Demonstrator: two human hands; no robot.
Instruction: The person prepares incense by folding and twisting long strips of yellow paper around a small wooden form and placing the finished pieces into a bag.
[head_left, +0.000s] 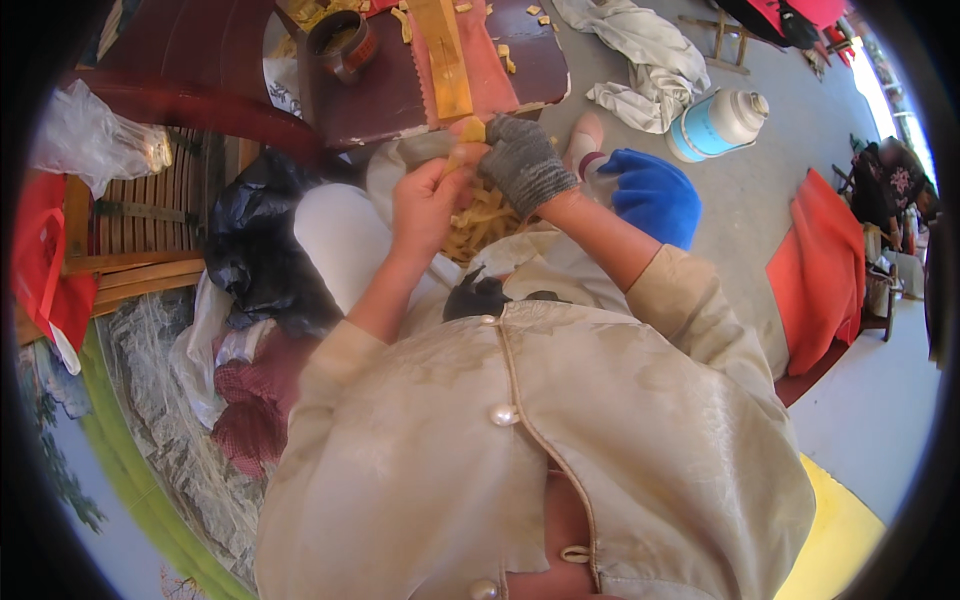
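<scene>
My bare left hand (427, 206) pinches a pale yellow strip (472, 130), and its material cannot be told. At the strip's upper end, my right hand (525, 161) in a grey knitted fingerless glove also grips it, so the hands nearly touch. Many similar yellow strips (480, 229) lie below them in whitish cloth over my lap, partly hidden by my hands. Just beyond my fingers is the near end of a wooden board (442, 60), resting on a pink cloth (495, 86) on a dark red table (367, 101) with a chipped edge.
A dark mug (341, 45) and small yellow pieces (506, 56) are on the table. A blue-and-white thermos (716, 124) stands on the floor at right, near crumpled white cloth (645, 67). Left are a black plastic bag (255, 232) and slatted wooden furniture (146, 180). A person (892, 176) is far right.
</scene>
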